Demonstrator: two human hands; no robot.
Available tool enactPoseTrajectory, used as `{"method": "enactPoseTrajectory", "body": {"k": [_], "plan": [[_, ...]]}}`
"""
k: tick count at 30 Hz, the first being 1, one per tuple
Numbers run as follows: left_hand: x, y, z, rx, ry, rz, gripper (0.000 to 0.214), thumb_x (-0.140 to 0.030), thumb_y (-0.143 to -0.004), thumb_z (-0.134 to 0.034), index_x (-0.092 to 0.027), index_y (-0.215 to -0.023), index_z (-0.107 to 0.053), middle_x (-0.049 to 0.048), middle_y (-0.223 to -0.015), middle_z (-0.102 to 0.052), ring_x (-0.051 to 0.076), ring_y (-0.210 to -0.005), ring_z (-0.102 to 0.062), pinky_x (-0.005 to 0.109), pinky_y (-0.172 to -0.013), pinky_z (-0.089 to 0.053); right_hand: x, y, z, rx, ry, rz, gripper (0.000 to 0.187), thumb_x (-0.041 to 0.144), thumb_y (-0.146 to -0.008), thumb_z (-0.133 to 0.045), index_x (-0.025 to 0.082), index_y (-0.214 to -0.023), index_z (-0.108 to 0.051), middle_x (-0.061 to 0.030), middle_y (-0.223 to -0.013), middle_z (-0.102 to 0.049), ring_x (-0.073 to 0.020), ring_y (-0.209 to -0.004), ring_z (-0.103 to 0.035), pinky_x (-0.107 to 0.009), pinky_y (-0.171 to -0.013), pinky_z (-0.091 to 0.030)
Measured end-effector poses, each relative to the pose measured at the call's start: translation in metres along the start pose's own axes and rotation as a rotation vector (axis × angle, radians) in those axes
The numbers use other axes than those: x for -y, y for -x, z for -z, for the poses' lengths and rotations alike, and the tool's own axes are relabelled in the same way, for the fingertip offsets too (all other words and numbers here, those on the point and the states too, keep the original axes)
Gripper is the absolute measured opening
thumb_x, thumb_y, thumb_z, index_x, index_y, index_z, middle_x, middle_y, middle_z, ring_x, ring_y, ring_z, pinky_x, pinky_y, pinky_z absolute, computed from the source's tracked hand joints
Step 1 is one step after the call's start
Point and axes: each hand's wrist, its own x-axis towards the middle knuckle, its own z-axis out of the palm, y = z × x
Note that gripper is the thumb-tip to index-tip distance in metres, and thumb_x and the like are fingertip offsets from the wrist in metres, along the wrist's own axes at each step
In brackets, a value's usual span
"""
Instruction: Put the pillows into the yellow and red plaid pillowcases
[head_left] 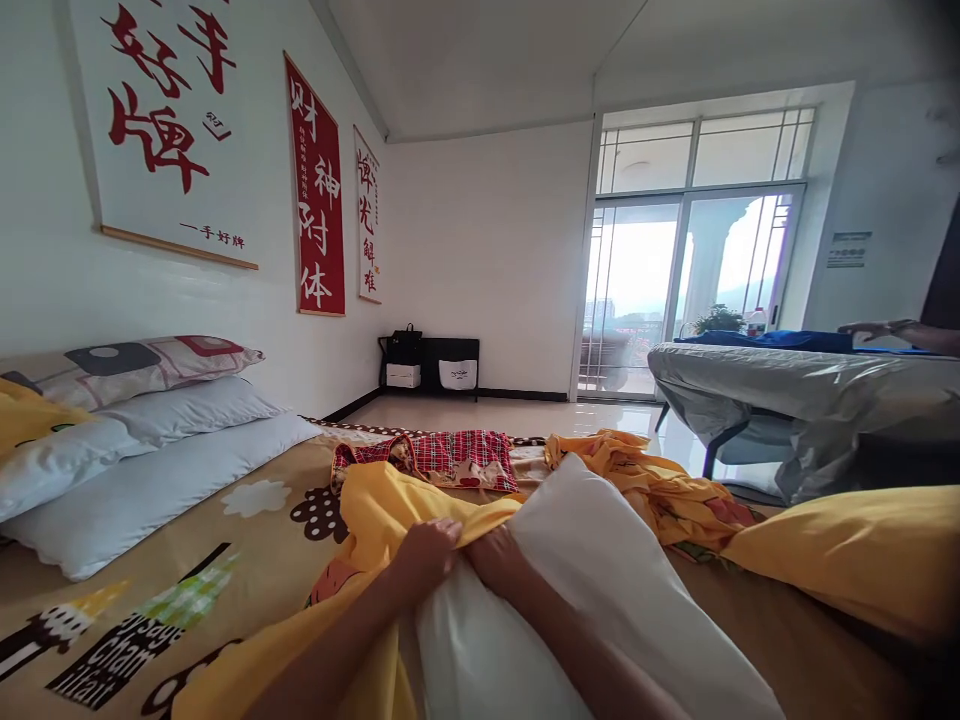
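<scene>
In the middle of the bed, my left hand (429, 550) is closed on the edge of a yellow pillowcase (382, 500), its fingers curled round the cloth. Close beside it on the right, my right hand (491, 556) is at the same yellow edge and against a white pillow (600, 540); its fingertips are tucked under the fabric. The white pillow lies beneath and to the right of my forearms, its far corner pointing up. The yellow cloth spreads to the left of my left arm.
Several pillows (172, 460) are stacked at the left. A red checked cloth (465, 455) and crumpled yellow cloth (645, 475) lie beyond my hands. At right is a yellow pillow (862, 545). Behind it stands a covered table (750, 370), with another person's hand (892, 328) over it.
</scene>
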Motion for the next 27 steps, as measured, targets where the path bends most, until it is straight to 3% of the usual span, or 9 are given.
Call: {"method": "enactPoseTrajectory", "body": {"k": [5, 8, 10, 12, 15, 18, 21, 24, 27], "plan": [[0.03, 0.026, 0.005, 0.041, 0.214, -0.018, 0.03, -0.037, -0.09, -0.039, -0.019, -0.069, -0.049, 0.0009, -0.069, -0.058, 0.015, -0.065, -0.051, 0.026, -0.057, -0.036, -0.022, 0.038, 0.031, 0.029, -0.098, -0.153, 0.027, 0.032, -0.091, -0.049, 0.027, -0.109, -0.067, -0.0042, -0.106, -0.066, -0.0184, -0.099, -0.06, -0.028, -0.085, -0.045], [0.019, 0.028, 0.007, -0.01, 0.329, -0.019, 0.038, -0.043, -0.092, -0.034, -0.019, -0.063, -0.04, -0.0026, -0.061, -0.046, 0.012, -0.059, -0.041, 0.025, -0.054, -0.031, -0.04, 0.039, 0.05, 0.066, -0.056, -0.294, 0.029, 0.038, -0.085, -0.055, 0.02, -0.105, -0.067, -0.0081, -0.106, -0.066, -0.0232, -0.098, -0.06, -0.031, -0.084, -0.043], [0.005, 0.022, 0.003, -0.057, 0.373, -0.018, 0.038, -0.043, -0.091, -0.036, -0.019, -0.062, -0.033, -0.0039, -0.058, -0.039, 0.011, -0.058, -0.035, 0.026, -0.055, -0.028, -0.044, 0.033, 0.048, 0.041, -0.018, -0.335, 0.041, 0.042, -0.077, -0.063, 0.016, -0.109, -0.063, -0.0137, -0.115, -0.062, -0.0302, -0.109, -0.055, -0.037, -0.089, -0.041], [-0.008, 0.012, -0.004, -0.078, 0.409, -0.072, 0.038, -0.042, -0.09, -0.039, -0.019, -0.06, -0.03, -0.0046, -0.057, -0.036, 0.01, -0.058, -0.034, 0.025, -0.056, -0.029, -0.038, 0.028, 0.036, 0.062, 0.0, -0.354, 0.049, 0.042, -0.071, -0.068, 0.014, -0.111, -0.061, -0.0153, -0.116, -0.062, -0.0325, -0.11, -0.054, -0.038, -0.088, -0.04], [-0.017, -0.007, -0.011, -0.115, 0.421, -0.129, 0.037, -0.04, -0.091, -0.04, -0.018, -0.062, -0.034, -0.0041, -0.06, -0.042, 0.009, -0.06, -0.039, 0.023, -0.059, -0.032, -0.013, 0.028, 0.014, 0.144, 0.0, -0.349, 0.034, 0.031, -0.077, -0.058, 0.016, -0.107, -0.062, -0.0119, -0.105, -0.069, -0.0282, -0.097, -0.062, -0.034, -0.078, -0.043], [-0.013, -0.026, -0.012, -0.181, 0.373, -0.018, 0.032, -0.035, -0.093, -0.037, -0.018, -0.066, -0.041, -0.0019, -0.064, -0.049, 0.011, -0.062, -0.045, 0.023, -0.06, -0.033, 0.016, 0.038, 0.009, 0.197, 0.016, -0.28, 0.027, 0.015, -0.077, -0.049, 0.019, -0.097, -0.066, -0.0099, -0.1, -0.071, -0.0259, -0.095, -0.064, -0.032, -0.077, -0.041], [-0.01, -0.037, -0.008, -0.231, 0.317, 0.083, 0.028, -0.03, -0.091, -0.043, -0.017, -0.065, -0.046, 0.0003, -0.061, -0.049, 0.013, -0.061, -0.046, 0.025, -0.059, -0.031, 0.038, 0.047, 0.02, 0.22, 0.031, -0.158, 0.028, 0.011, -0.073, -0.048, 0.023, -0.091, -0.067, -0.0056, -0.097, -0.072, -0.0228, -0.093, -0.065, -0.03, -0.076, -0.04], [-0.024, -0.034, -0.002, -0.255, 0.306, 0.039, 0.03, -0.034, -0.091, -0.044, -0.018, -0.066, -0.048, 0.001, -0.065, -0.052, 0.013, -0.063, -0.047, 0.025, -0.062, -0.031, 0.043, 0.045, 0.025, 0.192, 0.033, -0.106, 0.034, 0.012, -0.074, -0.048, 0.025, -0.099, -0.067, -0.0041, -0.102, -0.071, -0.0216, -0.097, -0.063, -0.029, -0.078, -0.04], [-0.044, -0.02, 0.002, -0.278, 0.318, -0.03, 0.034, -0.036, -0.094, -0.037, -0.018, -0.067, -0.046, 0.0009, -0.069, -0.054, 0.012, -0.065, -0.046, 0.024, -0.064, -0.032, 0.028, 0.035, 0.017, 0.121, 0.048, -0.229, 0.033, 0.014, -0.079, -0.048, 0.021, -0.105, -0.067, -0.0087, -0.111, -0.069, -0.023, -0.104, -0.061, -0.03, -0.082, -0.04]]}}
